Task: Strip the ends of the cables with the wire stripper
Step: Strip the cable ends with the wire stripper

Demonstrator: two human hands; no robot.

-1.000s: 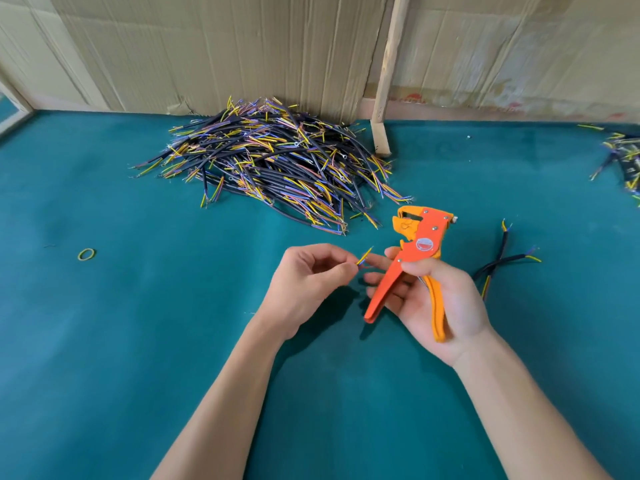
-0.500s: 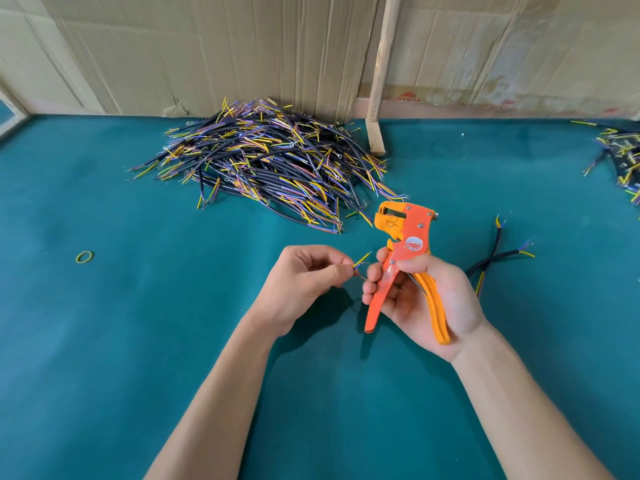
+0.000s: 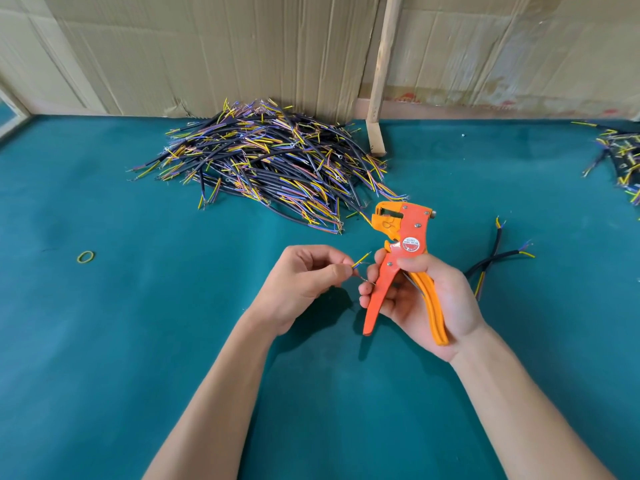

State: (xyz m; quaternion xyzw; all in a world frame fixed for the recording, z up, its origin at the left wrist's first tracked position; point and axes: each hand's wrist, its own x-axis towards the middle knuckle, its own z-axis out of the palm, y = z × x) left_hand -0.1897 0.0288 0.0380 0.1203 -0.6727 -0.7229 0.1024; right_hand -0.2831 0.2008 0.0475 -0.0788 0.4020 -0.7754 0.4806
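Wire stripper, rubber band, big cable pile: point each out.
wire stripper (image 3: 411, 244), head view, on its round label
rubber band (image 3: 85, 257), head view, on its ring
cable pile (image 3: 270, 161), head view, mid-heap

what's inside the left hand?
The left hand pinches a cable end; only a yellow wire tip and thin bare strands stick out toward the wire stripper. The rest of that cable is hidden by the curled fingers.

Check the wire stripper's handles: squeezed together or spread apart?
Spread apart. The wire stripper sits head-up in the right hand; its red and yellow handles diverge with a clear gap between them, not squeezed.
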